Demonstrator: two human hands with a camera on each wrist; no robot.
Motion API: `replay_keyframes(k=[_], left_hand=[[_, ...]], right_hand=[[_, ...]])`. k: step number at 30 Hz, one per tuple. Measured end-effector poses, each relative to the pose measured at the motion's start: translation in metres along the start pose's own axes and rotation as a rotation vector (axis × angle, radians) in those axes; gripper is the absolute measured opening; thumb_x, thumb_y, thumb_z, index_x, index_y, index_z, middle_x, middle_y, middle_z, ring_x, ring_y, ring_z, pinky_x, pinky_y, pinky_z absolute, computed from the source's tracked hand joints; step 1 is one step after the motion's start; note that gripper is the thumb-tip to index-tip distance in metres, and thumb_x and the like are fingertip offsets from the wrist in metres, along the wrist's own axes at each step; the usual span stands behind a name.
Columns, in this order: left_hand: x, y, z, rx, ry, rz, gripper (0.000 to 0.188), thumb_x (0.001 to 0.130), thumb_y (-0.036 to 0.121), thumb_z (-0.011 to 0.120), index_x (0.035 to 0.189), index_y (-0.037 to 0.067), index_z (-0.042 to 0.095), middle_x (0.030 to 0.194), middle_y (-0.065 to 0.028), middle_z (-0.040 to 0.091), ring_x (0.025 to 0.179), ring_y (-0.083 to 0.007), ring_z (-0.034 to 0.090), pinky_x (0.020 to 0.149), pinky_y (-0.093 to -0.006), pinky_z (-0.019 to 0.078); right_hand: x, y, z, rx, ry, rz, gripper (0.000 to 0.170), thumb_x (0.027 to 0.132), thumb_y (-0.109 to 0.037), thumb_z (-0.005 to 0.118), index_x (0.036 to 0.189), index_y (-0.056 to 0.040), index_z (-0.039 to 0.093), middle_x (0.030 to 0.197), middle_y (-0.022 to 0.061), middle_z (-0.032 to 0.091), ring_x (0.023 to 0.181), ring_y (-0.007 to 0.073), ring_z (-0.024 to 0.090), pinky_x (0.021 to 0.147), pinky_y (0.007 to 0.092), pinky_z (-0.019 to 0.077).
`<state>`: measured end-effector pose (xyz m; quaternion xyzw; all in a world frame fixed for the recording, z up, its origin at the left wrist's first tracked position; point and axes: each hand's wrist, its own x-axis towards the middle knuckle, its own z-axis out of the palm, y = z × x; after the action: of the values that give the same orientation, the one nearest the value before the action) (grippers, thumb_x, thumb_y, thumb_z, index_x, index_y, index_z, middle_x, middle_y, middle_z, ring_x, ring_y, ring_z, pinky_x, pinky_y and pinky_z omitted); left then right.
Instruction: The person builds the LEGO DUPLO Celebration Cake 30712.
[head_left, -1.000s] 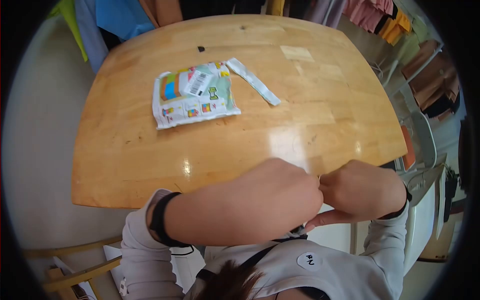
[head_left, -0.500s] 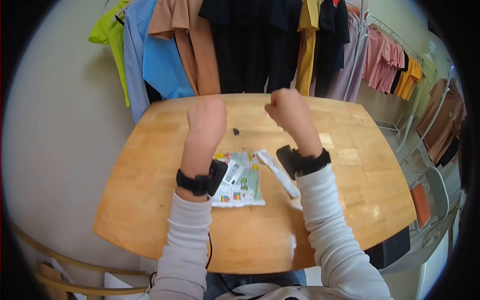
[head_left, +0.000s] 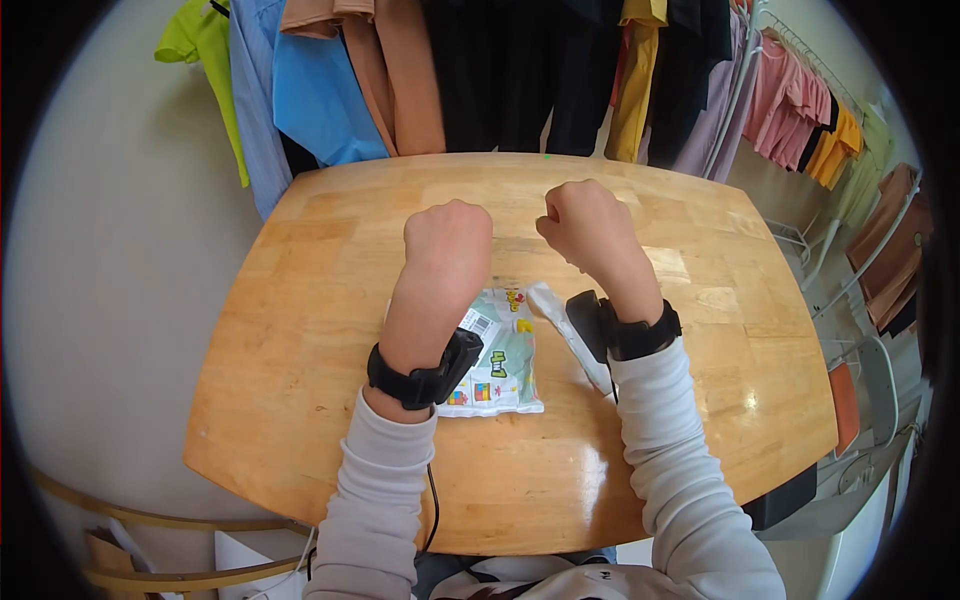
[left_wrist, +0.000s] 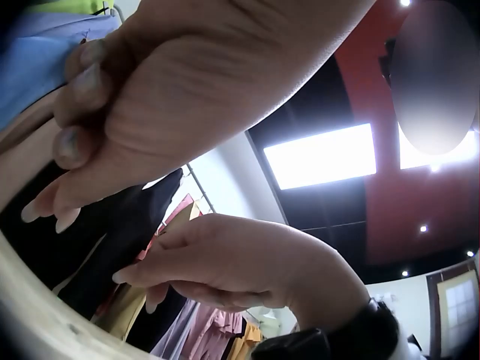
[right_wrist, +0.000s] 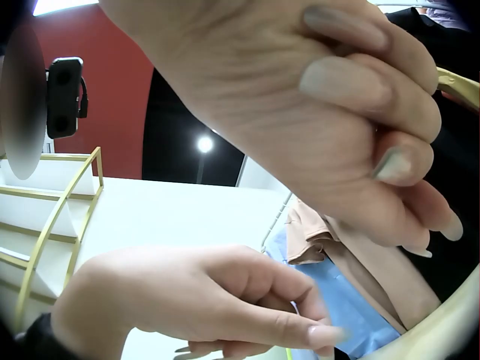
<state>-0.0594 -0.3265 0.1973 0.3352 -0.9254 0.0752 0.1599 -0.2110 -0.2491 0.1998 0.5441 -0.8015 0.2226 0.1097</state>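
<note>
My left hand (head_left: pixel 448 245) is held over the table in the head view, knuckles up, beyond a printed plastic packet (head_left: pixel 515 365). The left forearm covers part of that packet, which bears a barcode label. To its right, my right hand (head_left: pixel 588 222) is raised at about the same height. Curled fingers (right_wrist: pixel 352 82) show on the right hand in the right wrist view, its thumb and index tips close together, with nothing seen between them. In the left wrist view the left hand's fingers (left_wrist: pixel 79 97) are bent too, with nothing visible in them. The two hands are apart.
A narrow white strip (head_left: pixel 560 325) lies right of the packet, partly behind the right wrist's black camera (head_left: pixel 590 322). The wooden table (head_left: pixel 300 400) has clothes (head_left: pixel 490 80) hanging beyond its far edge. A chair (head_left: pixel 875 390) stands at the right.
Both hands have gone from close together near the body to raised apart over the table. The head view has tilted up. Since half a second ago, the left hand has shifted slightly right.
</note>
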Motion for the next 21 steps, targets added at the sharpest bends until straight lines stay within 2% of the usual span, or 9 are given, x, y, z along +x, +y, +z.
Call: replay_keyframes(k=[6,15,18,20,21], left_hand=[[-0.006,0.006,-0.008,-0.038,-0.018,0.02,0.022,0.086,0.023,0.063,0.081,0.002,0.067,0.08,-0.0181,0.066,0.08,-0.0354,0.064,0.07,-0.0448,0.05],[-0.007,0.005,-0.012,-0.103,-0.079,0.003,0.029,0.086,0.029,0.064,0.079,0.001,0.066,0.078,-0.0171,0.065,0.076,-0.035,0.063,0.067,-0.0439,0.048],[-0.007,0.007,-0.01,-0.091,-0.05,0.048,0.031,0.087,0.031,0.064,0.08,0.001,0.067,0.077,-0.017,0.065,0.074,-0.0344,0.063,0.066,-0.0437,0.048],[-0.008,0.009,-0.01,-0.103,-0.04,0.064,0.033,0.087,0.033,0.063,0.08,0.001,0.067,0.075,-0.0171,0.065,0.074,-0.034,0.063,0.066,-0.0433,0.048],[-0.009,0.01,-0.01,-0.104,-0.04,0.064,0.033,0.087,0.033,0.063,0.08,0.001,0.067,0.075,-0.0171,0.065,0.074,-0.034,0.063,0.066,-0.0433,0.048]], right_hand=[[-0.011,-0.007,-0.014,0.01,-0.08,-0.045,0.013,0.071,-0.01,0.064,0.073,0.002,0.067,0.076,0.0218,0.064,0.077,0.0389,0.064,0.066,0.0453,0.0521],[-0.012,-0.008,-0.015,0.045,-0.093,-0.072,0.016,0.072,-0.013,0.066,0.073,0.002,0.067,0.074,0.0208,0.064,0.075,0.0383,0.064,0.065,0.045,0.052],[-0.012,-0.007,-0.013,0.065,-0.106,-0.062,0.016,0.073,-0.014,0.065,0.073,0.0018,0.067,0.074,0.0206,0.064,0.075,0.0383,0.064,0.065,0.0447,0.052],[-0.012,-0.006,-0.01,0.007,-0.073,-0.1,0.026,0.081,-0.019,0.069,0.065,-0.0003,0.059,0.056,0.0131,0.059,0.052,0.0269,0.061,0.054,0.0353,0.0482],[-0.012,-0.006,-0.01,0.006,-0.074,-0.101,0.026,0.081,-0.019,0.069,0.065,-0.0003,0.059,0.056,0.0131,0.059,0.052,0.0269,0.061,0.054,0.0353,0.0482]])
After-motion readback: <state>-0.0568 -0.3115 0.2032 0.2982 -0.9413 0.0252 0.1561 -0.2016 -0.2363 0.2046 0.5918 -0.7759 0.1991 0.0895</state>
